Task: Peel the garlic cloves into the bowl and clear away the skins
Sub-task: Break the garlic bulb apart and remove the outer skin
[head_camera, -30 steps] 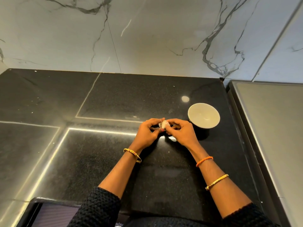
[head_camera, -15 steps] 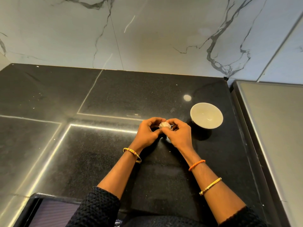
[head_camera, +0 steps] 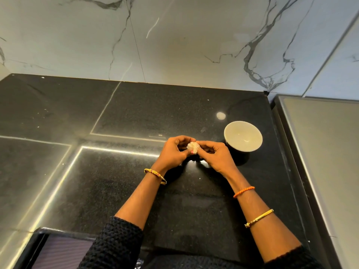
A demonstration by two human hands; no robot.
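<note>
Barely shifted since half a second before: both hands kept together over the middle of the black counter (head_camera: 136,113), still working the same garlic (head_camera: 193,147), with the view itself nudged slightly. Left hand (head_camera: 173,152) curled round the garlic from its side, thumb tip pressed against the white papery skin. Right hand (head_camera: 214,155) pinched onto the other side of it, fingers bent, knuckles toward the bowl. Held between the two sets of fingertips, raised a little off the counter, over its right half; whether a whole bulb or a clump of cloves, could not be told. Pale bowl (head_camera: 243,136) set upright near the counter's right edge, just beside the right hand, apart from it, nothing visible inside. A few small white flecks scattered on the dark surface near the hands and toward the left back corner; too small to name. Gold bangle (head_camera: 155,176) worn on the left wrist; orange thread band (head_camera: 244,191) and a second gold bangle (head_camera: 259,218) on the right forearm. Dark knitted sleeves (head_camera: 118,243) pushed up both arms. Marble wall (head_camera: 174,39) rising along the back edge, a grey steel surface (head_camera: 326,162) butted against the right edge.
</note>
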